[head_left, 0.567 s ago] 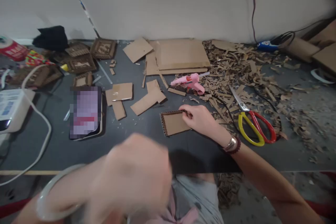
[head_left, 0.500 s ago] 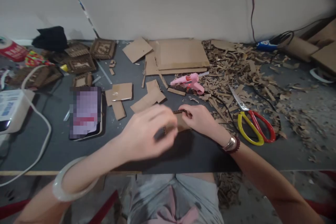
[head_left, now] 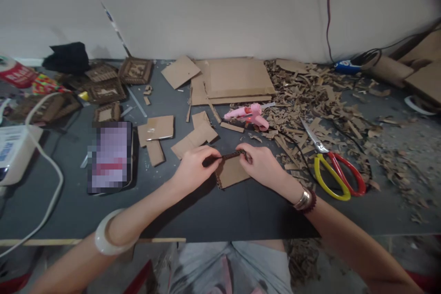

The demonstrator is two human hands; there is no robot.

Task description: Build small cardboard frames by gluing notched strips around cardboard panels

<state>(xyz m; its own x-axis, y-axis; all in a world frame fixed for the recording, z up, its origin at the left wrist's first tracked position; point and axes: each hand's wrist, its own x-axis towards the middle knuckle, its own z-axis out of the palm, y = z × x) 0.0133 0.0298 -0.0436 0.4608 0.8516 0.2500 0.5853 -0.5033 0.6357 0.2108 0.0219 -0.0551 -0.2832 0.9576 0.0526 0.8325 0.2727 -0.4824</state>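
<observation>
cardboard panel (head_left: 231,172) between left hand (head_left: 194,170) and right hand (head_left: 262,164), fingers (head_left: 241,158) pinching its dark top edge

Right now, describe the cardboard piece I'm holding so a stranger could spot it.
On the dark work table, just below the pink glue gun, your left hand and right hand pinch a small cardboard rectangle. Unlike the plain offcuts beside it, it has a dark ridged strip along its top edge.
</observation>
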